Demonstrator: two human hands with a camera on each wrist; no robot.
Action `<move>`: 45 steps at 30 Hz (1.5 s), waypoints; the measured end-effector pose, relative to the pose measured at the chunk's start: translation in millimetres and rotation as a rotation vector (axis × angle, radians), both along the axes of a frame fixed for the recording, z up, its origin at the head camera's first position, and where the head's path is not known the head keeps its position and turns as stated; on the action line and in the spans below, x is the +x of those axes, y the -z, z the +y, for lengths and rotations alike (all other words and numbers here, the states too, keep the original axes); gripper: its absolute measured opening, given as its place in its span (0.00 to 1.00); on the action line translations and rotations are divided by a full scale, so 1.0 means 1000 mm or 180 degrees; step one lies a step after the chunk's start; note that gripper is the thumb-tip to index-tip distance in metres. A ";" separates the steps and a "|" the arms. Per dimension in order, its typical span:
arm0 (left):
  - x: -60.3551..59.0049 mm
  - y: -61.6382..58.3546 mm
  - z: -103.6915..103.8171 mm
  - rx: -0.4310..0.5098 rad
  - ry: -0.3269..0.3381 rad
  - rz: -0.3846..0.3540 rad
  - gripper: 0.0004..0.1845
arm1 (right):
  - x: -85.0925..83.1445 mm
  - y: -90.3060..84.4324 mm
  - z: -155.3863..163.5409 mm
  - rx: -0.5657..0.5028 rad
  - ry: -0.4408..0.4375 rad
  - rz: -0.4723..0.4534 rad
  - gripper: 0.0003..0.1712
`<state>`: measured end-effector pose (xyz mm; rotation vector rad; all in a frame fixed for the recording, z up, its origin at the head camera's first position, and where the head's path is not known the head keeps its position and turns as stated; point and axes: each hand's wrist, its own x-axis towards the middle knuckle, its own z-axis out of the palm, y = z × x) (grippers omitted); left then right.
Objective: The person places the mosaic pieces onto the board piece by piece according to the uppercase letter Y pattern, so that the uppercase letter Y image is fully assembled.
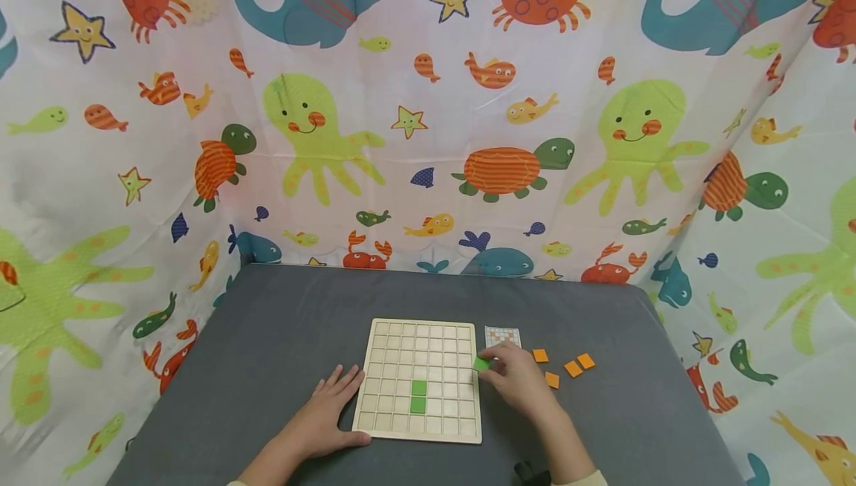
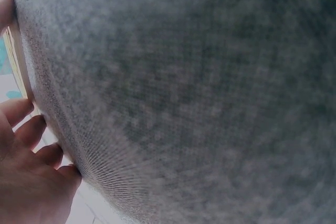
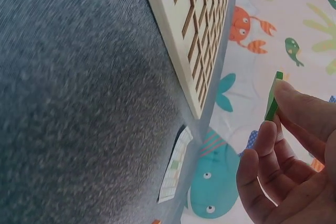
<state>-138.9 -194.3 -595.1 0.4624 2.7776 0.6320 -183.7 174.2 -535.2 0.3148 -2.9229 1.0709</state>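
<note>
A pale wooden grid board (image 1: 394,426) lies on the grey table, with two green square tiles (image 1: 417,404) in adjoining cells of one column. My left hand (image 1: 324,412) rests at the board's left edge, fingers spread and thumb by the near corner; the left wrist view shows the fingertips (image 2: 31,129) along that edge. Between thumb and fingers my right hand (image 1: 518,378) pinches another green square tile (image 3: 274,96), held above the board's right edge. A small patterned card (image 1: 501,335) lies just beyond that hand, partly covered by it in the head view.
Several orange square tiles (image 1: 573,368) are scattered on the table (image 1: 301,308) right of the board. A black object (image 1: 531,472) sits at the near edge by the right forearm. A curtain (image 1: 428,174) printed with sea animals surrounds the table's back and sides.
</note>
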 end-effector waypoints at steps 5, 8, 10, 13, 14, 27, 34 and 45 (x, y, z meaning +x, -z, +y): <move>0.001 0.000 -0.001 0.0044 0.0003 0.0008 0.61 | -0.001 0.000 -0.005 0.0032 -0.0086 -0.0017 0.15; 0.001 0.000 -0.001 0.0072 0.0008 0.0025 0.61 | -0.001 0.000 -0.008 0.0016 -0.0172 0.0004 0.15; 0.002 0.000 -0.001 0.0069 0.0008 0.0033 0.61 | -0.001 0.000 -0.010 -0.0023 -0.0239 0.0020 0.15; 0.002 0.001 -0.001 0.0051 0.0009 0.0028 0.61 | -0.002 0.001 -0.013 -0.0043 -0.0304 0.0038 0.15; 0.002 0.001 -0.001 0.0045 0.0009 0.0021 0.61 | -0.003 0.002 -0.014 -0.0032 -0.0313 0.0040 0.15; -0.001 0.004 0.001 0.0040 0.0057 0.0132 0.61 | -0.009 0.004 -0.028 -0.0028 -0.0575 0.0117 0.14; -0.001 0.002 0.001 -0.0003 0.0003 0.0026 0.62 | -0.014 0.008 -0.042 -0.0106 -0.0704 0.0077 0.15; 0.001 -0.001 0.000 -0.0011 0.0021 0.0032 0.62 | -0.019 0.010 -0.064 -0.0066 -0.0750 0.0005 0.15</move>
